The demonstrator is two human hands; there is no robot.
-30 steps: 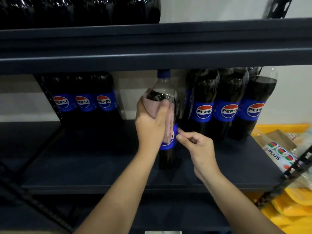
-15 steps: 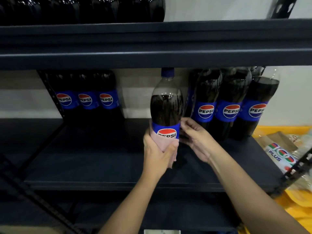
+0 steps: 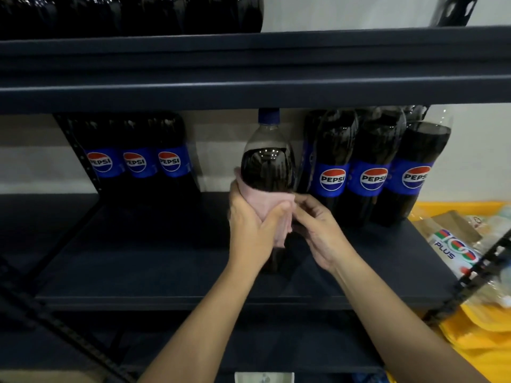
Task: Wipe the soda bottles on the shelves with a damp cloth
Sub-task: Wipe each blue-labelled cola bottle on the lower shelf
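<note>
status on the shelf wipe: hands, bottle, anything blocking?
Left hand grips pink cloth around middle bottle. Right hand steadies bottle's right side, fingers curled on it. Neighbouring Pepsi bottles stand close right; nothing blocking.

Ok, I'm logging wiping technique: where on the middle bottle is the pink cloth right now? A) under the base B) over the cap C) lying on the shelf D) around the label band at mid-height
D: the left hand wraps the pink cloth around the bottle at mid-height, hiding its label.
</note>
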